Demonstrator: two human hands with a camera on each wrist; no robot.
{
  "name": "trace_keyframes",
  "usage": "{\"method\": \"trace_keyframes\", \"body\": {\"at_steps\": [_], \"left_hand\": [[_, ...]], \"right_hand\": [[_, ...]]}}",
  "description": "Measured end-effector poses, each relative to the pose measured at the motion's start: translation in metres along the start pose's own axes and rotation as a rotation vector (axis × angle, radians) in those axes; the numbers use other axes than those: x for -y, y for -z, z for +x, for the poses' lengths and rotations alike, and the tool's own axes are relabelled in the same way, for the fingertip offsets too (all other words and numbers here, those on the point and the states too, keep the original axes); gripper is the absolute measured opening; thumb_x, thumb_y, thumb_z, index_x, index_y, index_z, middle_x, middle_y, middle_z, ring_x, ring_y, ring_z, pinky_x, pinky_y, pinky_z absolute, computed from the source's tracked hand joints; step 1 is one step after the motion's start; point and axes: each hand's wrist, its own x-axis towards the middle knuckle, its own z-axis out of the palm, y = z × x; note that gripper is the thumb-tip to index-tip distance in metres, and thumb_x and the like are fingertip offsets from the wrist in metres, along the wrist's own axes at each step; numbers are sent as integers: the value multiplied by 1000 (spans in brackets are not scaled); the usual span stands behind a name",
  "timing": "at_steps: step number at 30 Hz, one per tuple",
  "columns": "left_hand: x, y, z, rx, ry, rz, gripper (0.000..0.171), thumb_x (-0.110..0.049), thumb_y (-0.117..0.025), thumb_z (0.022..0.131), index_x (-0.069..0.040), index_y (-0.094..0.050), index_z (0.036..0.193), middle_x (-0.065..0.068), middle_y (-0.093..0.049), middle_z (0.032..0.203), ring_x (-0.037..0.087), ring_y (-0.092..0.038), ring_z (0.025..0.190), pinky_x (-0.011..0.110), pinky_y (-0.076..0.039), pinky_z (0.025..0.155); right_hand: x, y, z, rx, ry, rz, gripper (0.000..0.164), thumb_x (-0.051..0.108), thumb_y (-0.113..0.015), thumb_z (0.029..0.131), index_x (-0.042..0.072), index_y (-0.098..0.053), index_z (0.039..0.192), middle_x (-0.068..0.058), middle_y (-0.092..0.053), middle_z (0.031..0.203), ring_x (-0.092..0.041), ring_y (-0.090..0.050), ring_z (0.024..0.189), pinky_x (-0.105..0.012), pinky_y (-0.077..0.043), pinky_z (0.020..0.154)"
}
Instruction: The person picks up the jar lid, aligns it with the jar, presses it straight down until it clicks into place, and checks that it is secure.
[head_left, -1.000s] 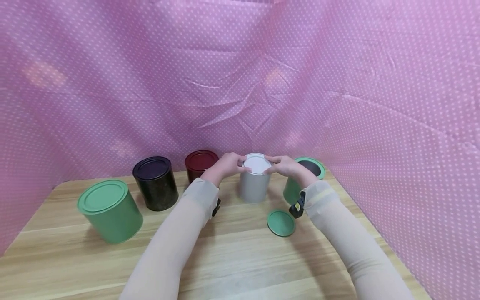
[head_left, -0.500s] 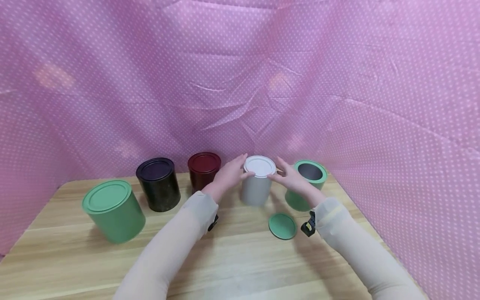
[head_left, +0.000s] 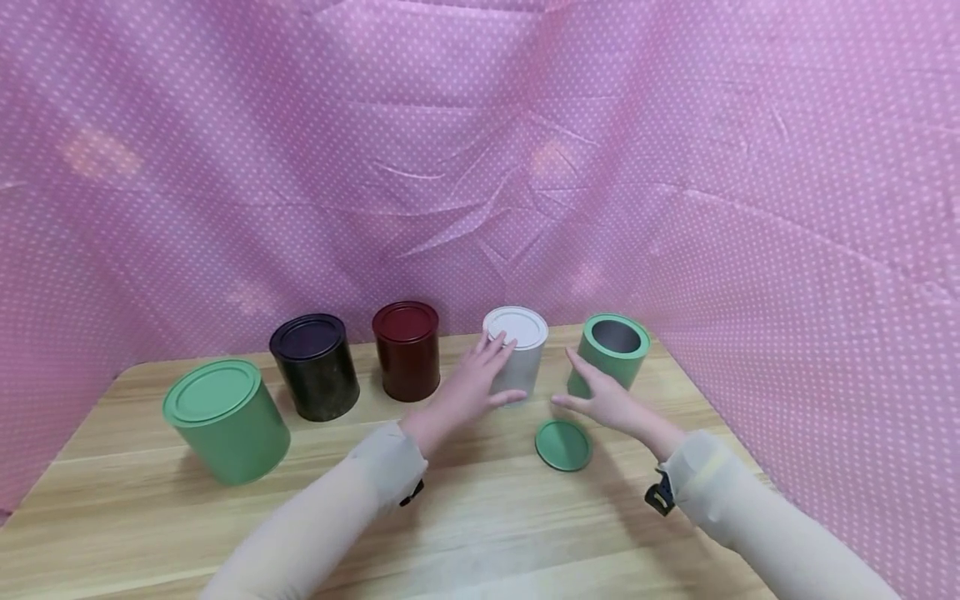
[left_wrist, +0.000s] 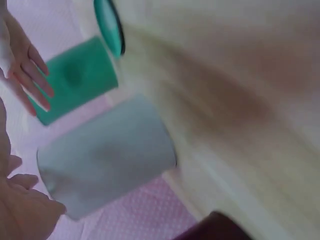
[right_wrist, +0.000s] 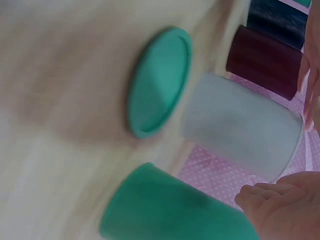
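Note:
A white can (head_left: 522, 368) with a white lid (head_left: 516, 327) on top stands upright near the back of the table. My left hand (head_left: 467, 385) is in front of its left side, fingers spread and holding nothing; whether a fingertip touches the can I cannot tell. To the right, my right hand (head_left: 611, 406) hangs with fingers apart, in front of an open green can (head_left: 613, 363) whose dark inside shows. A round green lid (head_left: 563, 445) lies flat on the table below that hand. In the right wrist view the white can (right_wrist: 240, 125) stands beside the lid (right_wrist: 160, 82).
A dark red can (head_left: 408, 358), a black can (head_left: 318, 379) and a larger green can (head_left: 228, 425), all lidded, stand in a row to the left on the wooden table (head_left: 480, 533). Pink dotted cloth (head_left: 480, 167) hangs behind and at the sides.
Both hands were at the rim of the white can's lid. They have come off it and drawn back toward me, the right one also moving rightward. The cans and the loose lid have stayed put.

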Motion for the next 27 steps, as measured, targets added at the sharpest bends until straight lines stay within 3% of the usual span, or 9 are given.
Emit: {"method": "trace_keyframes", "body": {"at_steps": [6,13,22,27], "left_hand": [[-13,-20,-17,42,-123,7,78,-46,-63,90,-10,-32,152,13,-21,160,34,-15,148,50,-19,119],[-24,-43,-27,176,-150,58,81,-51,-59,91,-12,-25,154,9,-21,160,31,-12,149,49,-18,120],[-29,-70,-24,283,-90,43,84,-54,-55,93,-6,-23,154,15,-26,158,35,-24,146,48,-26,118],[-34,-76,-21,325,23,29,86,-54,-57,91,-5,-24,153,19,-28,157,36,-28,144,45,-27,118]], "right_hand": [[-16,-11,-28,0,51,-30,88,34,-70,88,-1,-21,152,-29,-20,155,-48,-25,140,-62,-25,112],[-26,-22,-55,7,119,-174,86,31,-73,84,-8,-29,147,-34,-26,151,-53,-29,136,-64,-30,108],[-38,-36,-64,32,97,-215,87,32,-73,85,-10,-28,147,-35,-26,151,-52,-27,138,-63,-26,110],[-43,-36,-62,62,86,-215,85,34,-69,88,-12,-27,146,-36,-24,151,-52,-26,138,-63,-25,111]]}}
